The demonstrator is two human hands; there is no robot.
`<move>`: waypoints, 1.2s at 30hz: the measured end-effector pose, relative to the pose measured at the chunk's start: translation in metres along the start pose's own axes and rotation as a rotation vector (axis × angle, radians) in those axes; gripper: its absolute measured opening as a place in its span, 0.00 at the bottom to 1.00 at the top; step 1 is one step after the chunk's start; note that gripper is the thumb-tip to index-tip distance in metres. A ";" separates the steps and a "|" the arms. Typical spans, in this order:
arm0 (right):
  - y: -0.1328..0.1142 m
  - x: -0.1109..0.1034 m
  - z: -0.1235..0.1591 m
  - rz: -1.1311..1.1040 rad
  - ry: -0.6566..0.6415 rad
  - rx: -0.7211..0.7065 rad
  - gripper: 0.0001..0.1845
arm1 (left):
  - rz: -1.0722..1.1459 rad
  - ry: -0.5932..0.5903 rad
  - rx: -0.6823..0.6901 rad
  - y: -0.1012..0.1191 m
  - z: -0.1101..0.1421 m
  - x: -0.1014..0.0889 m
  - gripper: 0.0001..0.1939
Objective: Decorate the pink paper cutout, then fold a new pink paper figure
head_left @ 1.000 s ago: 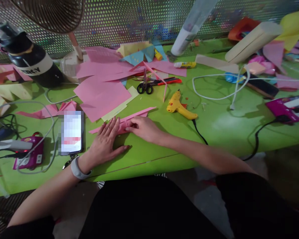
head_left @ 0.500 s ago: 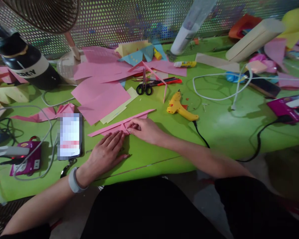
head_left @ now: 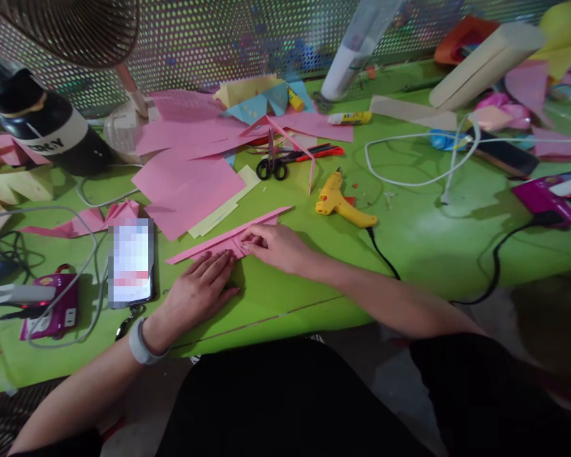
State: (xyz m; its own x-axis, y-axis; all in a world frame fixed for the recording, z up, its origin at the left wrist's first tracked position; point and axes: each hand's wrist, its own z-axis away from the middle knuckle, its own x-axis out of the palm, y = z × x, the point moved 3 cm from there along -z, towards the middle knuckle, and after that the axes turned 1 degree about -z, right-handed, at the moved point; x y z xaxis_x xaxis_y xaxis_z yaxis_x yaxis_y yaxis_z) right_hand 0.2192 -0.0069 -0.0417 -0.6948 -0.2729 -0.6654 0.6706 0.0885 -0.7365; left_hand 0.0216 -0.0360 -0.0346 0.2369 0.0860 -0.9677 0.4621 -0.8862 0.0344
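Observation:
A long, narrow piece of folded pink paper (head_left: 261, 222) lies on the green table (head_left: 419, 241) just in front of me. My left hand (head_left: 197, 292) rests flat on the table with fingers stretched out, fingertips at the paper's near edge. My right hand (head_left: 276, 244) has its fingers curled and pinched on the fold at the paper's middle. A grey band sits on my left wrist.
A phone (head_left: 131, 260) lies left of my hands. Loose pink sheets (head_left: 185, 184), black scissors (head_left: 272, 166) and a yellow glue gun (head_left: 340, 203) lie beyond the paper. A glue stick (head_left: 348, 118), cables, a dark bottle (head_left: 47, 127) and a fan base crowd the back.
My left hand slid back toward me off the pink paper, uncovering it. My right hand stayed pinched at the paper's middle fold.

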 end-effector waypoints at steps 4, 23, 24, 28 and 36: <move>-0.004 0.001 0.001 -0.005 -0.009 -0.041 0.12 | 0.024 0.008 -0.009 -0.002 -0.001 0.001 0.22; -0.004 0.005 0.005 0.064 -0.054 0.011 0.13 | 0.452 0.074 -0.435 -0.029 -0.006 -0.001 0.14; -0.004 0.005 0.004 0.052 -0.056 0.018 0.13 | 0.459 0.079 -0.430 -0.029 -0.007 0.000 0.13; -0.002 0.004 0.002 -0.043 -0.083 0.083 0.15 | 0.490 0.091 -0.416 -0.031 -0.007 0.000 0.13; 0.002 0.014 0.000 -0.403 -0.203 0.027 0.12 | 0.528 0.095 -0.404 -0.032 -0.006 0.000 0.12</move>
State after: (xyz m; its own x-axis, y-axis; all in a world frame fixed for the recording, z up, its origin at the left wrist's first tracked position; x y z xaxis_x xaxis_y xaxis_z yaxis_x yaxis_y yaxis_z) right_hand 0.2110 -0.0103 -0.0526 -0.8388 -0.4628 -0.2867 0.3651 -0.0875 -0.9269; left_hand 0.0121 -0.0044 -0.0345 0.5848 -0.2559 -0.7697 0.5427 -0.5818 0.6058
